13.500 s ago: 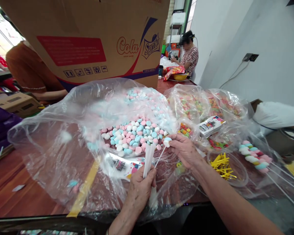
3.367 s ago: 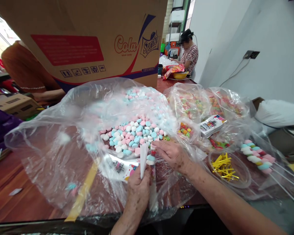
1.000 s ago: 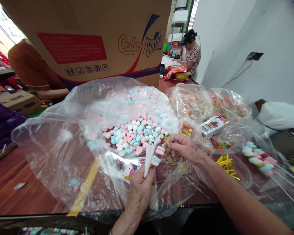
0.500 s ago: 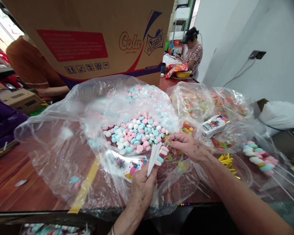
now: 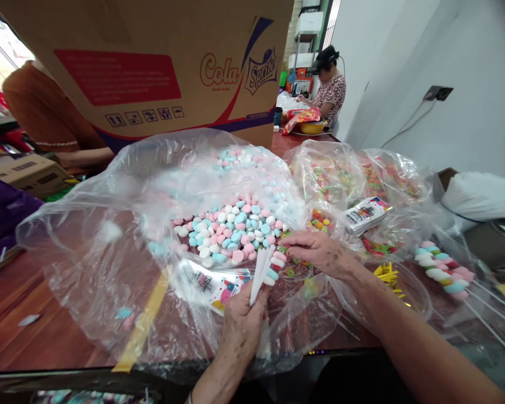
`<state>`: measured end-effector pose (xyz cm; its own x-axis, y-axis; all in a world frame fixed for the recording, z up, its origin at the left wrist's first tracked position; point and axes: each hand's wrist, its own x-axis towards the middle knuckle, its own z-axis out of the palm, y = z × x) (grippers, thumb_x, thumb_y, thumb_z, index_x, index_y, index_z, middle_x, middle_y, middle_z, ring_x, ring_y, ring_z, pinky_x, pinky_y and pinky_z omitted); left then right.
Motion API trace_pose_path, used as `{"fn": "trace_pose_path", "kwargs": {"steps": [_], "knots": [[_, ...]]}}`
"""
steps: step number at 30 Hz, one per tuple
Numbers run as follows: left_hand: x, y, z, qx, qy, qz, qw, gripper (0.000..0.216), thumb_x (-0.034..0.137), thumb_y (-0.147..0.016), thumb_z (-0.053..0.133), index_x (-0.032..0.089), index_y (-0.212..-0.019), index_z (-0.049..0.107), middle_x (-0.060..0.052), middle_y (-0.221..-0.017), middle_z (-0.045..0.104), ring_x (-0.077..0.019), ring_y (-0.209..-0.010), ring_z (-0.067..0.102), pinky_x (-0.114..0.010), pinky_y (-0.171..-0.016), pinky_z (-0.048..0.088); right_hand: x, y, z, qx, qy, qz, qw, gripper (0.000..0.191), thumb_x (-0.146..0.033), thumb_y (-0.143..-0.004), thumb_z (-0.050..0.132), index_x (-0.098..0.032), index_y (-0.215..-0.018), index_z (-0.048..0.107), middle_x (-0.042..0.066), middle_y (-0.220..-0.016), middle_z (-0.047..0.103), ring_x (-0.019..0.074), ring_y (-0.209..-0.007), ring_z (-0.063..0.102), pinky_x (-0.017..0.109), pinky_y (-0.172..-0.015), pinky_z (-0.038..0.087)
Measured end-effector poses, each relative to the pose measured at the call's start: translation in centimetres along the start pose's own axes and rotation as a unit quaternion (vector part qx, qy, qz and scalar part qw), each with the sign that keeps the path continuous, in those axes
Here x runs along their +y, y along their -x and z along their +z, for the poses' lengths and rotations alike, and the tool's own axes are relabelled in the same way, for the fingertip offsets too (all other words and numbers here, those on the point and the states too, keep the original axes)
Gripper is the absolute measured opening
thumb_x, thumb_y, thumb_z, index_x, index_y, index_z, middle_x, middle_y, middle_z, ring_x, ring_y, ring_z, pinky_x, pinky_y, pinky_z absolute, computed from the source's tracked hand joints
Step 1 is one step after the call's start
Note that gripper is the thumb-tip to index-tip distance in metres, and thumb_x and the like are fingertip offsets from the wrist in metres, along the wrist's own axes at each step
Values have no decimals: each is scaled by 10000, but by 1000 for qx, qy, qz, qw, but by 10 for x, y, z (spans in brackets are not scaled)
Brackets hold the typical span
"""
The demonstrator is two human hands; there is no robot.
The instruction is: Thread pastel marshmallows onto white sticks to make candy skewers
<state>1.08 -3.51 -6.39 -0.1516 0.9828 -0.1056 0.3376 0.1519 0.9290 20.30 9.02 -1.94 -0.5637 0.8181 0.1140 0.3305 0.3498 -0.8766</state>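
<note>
In my left hand [image 5: 244, 314] is a fan of flat white sticks [image 5: 260, 275], together with a skewer of pink, white, red and blue marshmallows [image 5: 274, 268]. My right hand [image 5: 315, 252] is closed in a pinch beside the top of this skewer; what sits between its fingertips is too small to make out. Just behind lies a heap of pastel marshmallows [image 5: 235, 230] on clear plastic. Gummy rings [image 5: 291, 271] are scattered under the right fingers. Printed packets [image 5: 225, 289] lie under the plastic by my left hand.
Finished marshmallow skewers [image 5: 444, 269] lie at the right, near a clear tub of yellow twist ties [image 5: 389, 280]. Bags of gummies [image 5: 340, 174] and printed packets [image 5: 368, 214] stand behind. A large carton [image 5: 151, 73] rises at the back. Two people sit beyond.
My right hand has moved slightly left, its fingertips closer to the skewer's top. The green gummy seen in its pinch before is no longer distinct. My left hand keeps its hold.
</note>
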Motion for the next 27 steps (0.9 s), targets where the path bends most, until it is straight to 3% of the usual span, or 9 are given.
{"fn": "trace_pose_path", "kwargs": {"steps": [7,12,17,20,24,27], "knots": [[-6,0,1,7,16,0,1000,306,422,-899,516,173,-868,691,36,-555,523,-163,-559,494,-260,-570,358,5,2,5,55,-5,45,997,299,-347,-838,611,-203,-1067,740,17,-960,731,157,-743,634,245,-619,465],[-5,-1,2,6,12,9,1000,300,405,-905,510,182,-815,688,37,-544,521,-157,-548,486,-256,-555,340,3,3,5,32,12,25,999,307,-331,-855,593,-198,-1094,735,32,-1076,734,205,-936,664,303,-800,514],[-4,-1,2,8,15,6,1000,297,408,-897,519,181,-815,692,38,-527,524,-151,-523,474,-254,-544,337,-10,10,4,-18,81,-18,996,372,-281,-917,494,-212,-1248,649,39,-1232,680,214,-1093,638,377,-979,477],[-3,-1,2,10,15,8,1000,292,400,-895,521,179,-803,687,37,-523,525,-151,-523,477,-252,-542,336,-13,13,7,-18,99,-31,994,399,-258,-931,447,-210,-1289,618,44,-1273,655,212,-1129,628,381,-995,478],[-3,0,2,16,21,8,1000,283,398,-885,530,176,-818,694,37,-528,528,-151,-527,480,-249,-540,343,-4,14,16,30,64,-19,997,358,-261,-921,472,-227,-1214,674,21,-1221,686,210,-1085,657,376,-986,498],[-2,-1,2,26,26,3,999,284,396,-874,536,173,-766,676,42,-515,512,-143,-509,461,-243,-520,335,3,14,22,15,32,-19,999,333,-244,-900,509,-241,-1176,696,9,-1202,696,205,-1070,666,363,-973,508]]}}
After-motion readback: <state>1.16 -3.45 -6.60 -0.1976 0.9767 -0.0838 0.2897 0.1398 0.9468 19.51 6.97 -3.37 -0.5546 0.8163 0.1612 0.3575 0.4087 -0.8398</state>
